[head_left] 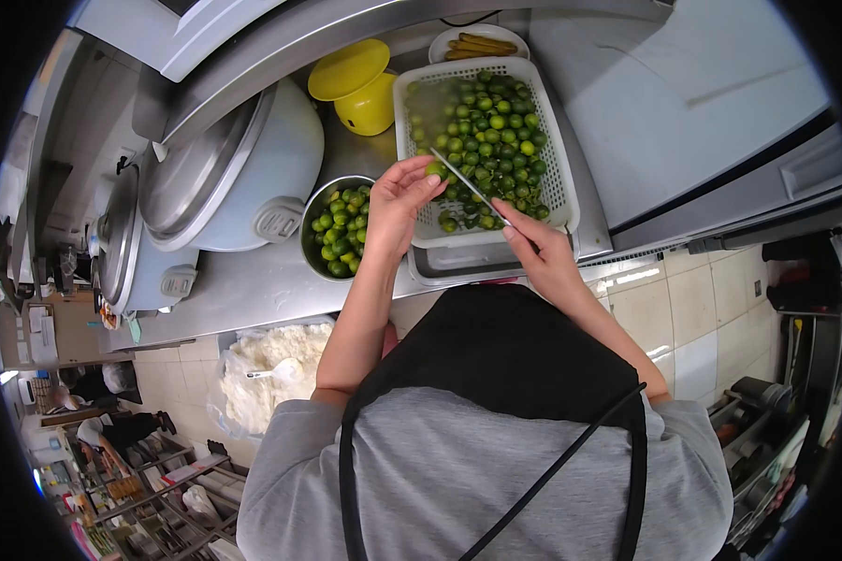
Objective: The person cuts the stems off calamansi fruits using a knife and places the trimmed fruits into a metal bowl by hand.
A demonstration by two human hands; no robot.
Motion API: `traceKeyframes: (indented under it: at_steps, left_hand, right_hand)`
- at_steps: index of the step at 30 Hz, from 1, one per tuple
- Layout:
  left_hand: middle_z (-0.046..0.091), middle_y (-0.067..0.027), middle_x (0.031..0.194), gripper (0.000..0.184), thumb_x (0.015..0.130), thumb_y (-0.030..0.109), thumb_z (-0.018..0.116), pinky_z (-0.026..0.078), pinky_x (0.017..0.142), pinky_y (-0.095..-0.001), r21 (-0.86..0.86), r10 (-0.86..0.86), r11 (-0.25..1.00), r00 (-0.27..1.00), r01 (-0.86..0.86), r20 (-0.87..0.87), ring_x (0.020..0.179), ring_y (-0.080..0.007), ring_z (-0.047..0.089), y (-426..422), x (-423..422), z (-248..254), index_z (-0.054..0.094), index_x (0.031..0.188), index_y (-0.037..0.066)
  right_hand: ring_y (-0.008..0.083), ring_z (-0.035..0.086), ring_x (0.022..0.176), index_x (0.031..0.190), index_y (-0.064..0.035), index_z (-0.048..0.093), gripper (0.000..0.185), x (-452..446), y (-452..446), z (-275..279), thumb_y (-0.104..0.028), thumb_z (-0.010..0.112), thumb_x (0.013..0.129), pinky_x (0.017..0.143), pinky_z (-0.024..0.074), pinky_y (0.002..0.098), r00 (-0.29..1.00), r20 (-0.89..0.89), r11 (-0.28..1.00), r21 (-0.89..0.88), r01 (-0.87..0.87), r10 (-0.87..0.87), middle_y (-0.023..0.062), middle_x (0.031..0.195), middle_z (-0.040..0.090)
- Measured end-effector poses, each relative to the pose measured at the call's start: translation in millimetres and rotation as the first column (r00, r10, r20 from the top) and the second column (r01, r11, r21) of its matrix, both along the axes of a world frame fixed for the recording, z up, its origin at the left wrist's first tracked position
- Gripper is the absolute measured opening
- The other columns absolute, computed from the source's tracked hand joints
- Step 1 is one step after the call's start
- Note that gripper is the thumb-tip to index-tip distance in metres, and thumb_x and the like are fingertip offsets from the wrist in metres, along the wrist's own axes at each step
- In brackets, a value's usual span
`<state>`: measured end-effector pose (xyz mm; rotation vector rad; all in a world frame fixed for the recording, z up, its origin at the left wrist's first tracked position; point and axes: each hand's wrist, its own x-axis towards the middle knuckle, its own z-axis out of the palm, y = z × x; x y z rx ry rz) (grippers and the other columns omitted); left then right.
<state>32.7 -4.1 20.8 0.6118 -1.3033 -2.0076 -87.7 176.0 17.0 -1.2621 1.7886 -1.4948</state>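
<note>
Between the fingertips of my left hand [400, 201] is a small green lime [436, 170], held over the left part of a white perforated basket [561, 178]. My right hand [539, 245] grips a knife [472, 187] by its dark handle, the blade slanting up and left with its tip beside the lime. Whether the blade touches the lime I cannot tell. Many loose limes [496, 140] lie in the basket, which rests on a metal tray [444, 266]. Left of my left wrist stands a metal bowl [307, 245] of green limes, partly hidden by my forearm.
Two large rice cookers [281, 140] stand on the steel counter [239, 285] at the left. Behind the bowl is a yellow container [370, 107]. A plate of brown sticks [477, 45] sits beyond the basket. Below the counter, a bag of white rice-like grains [262, 369] holds a scoop.
</note>
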Motion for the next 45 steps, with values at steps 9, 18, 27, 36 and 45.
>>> traceKeyframes:
  at_steps: [9, 18, 27, 36, 45]
  left_hand:
    - [0.060, -0.0057, 0.089, 0.018, 0.081, 0.000, 0.059, 0.051, 0.079, -0.0297, 0.000, 0.041, 0.999, 0.999, -0.041, -0.029, 0.082, -0.0128, 0.059, 1.5, -4.9, -1.4, 0.057, 0.099, -0.002]
    - [0.061, -0.0057, 0.088, 0.025, 0.078, -0.001, 0.063, 0.049, 0.076, -0.0252, -0.080, -0.086, 0.993, 0.995, 0.090, 0.052, 0.080, -0.0118, 0.059, 15.3, -12.1, -7.9, 0.058, 0.102, -0.002]
    - [0.063, -0.0070, 0.086, 0.022, 0.076, -0.001, 0.065, 0.048, 0.074, -0.0236, -0.131, 0.098, 0.986, 0.995, -0.099, -0.017, 0.081, -0.0122, 0.060, 1.6, -11.0, -1.2, 0.057, 0.097, -0.003]
    - [0.061, -0.0072, 0.089, 0.020, 0.082, 0.001, 0.060, 0.050, 0.087, -0.0338, 0.197, -0.061, 0.977, 0.989, 0.087, -0.136, 0.081, -0.0146, 0.060, 5.1, -4.4, -0.3, 0.056, 0.101, -0.003]
    - [0.065, -0.0080, 0.087, 0.024, 0.074, 0.008, 0.068, 0.049, 0.075, -0.0277, -0.322, -0.056, 0.836, 0.652, 0.445, 0.756, 0.081, -0.0159, 0.062, -75.9, 89.7, 28.4, 0.064, 0.095, -0.001]
  right_hand:
    - [0.0271, 0.060, 0.077, 0.121, -0.0091, 0.053, 0.033, 2.9, -1.1, 6.3, -0.015, 0.051, 0.089, 0.070, 0.0459, 0.0318, 0.995, -0.101, 1.000, 0.025, 0.011, -0.008, 0.0187, 0.096, 0.062]
    - [0.0243, 0.055, 0.065, 0.121, -0.0096, 0.053, 0.033, -8.4, -12.4, 8.0, -0.016, 0.051, 0.089, 0.062, 0.0434, 0.0311, 0.990, -0.102, 0.996, 0.002, 0.094, -0.093, 0.0171, 0.086, 0.062]
    - [0.0257, 0.056, 0.067, 0.120, -0.0110, 0.054, 0.032, 1.7, 2.7, 6.9, -0.017, 0.051, 0.089, 0.063, 0.0444, 0.0327, 0.990, -0.138, 0.999, 0.012, 0.032, -0.030, 0.0159, 0.086, 0.062]
    - [0.0268, 0.057, 0.068, 0.119, -0.0107, 0.055, 0.032, 0.5, -8.2, 12.9, -0.018, 0.052, 0.088, 0.064, 0.0449, 0.0329, 0.989, -0.141, 0.999, 0.009, 0.034, -0.032, 0.0150, 0.084, 0.062]
    - [0.0216, 0.060, 0.074, 0.120, -0.0122, 0.055, 0.032, -21.0, 14.0, -7.0, -0.016, 0.053, 0.088, 0.069, 0.0467, 0.0306, 0.993, -0.103, 0.998, 0.033, 0.056, -0.052, 0.0136, 0.097, 0.064]
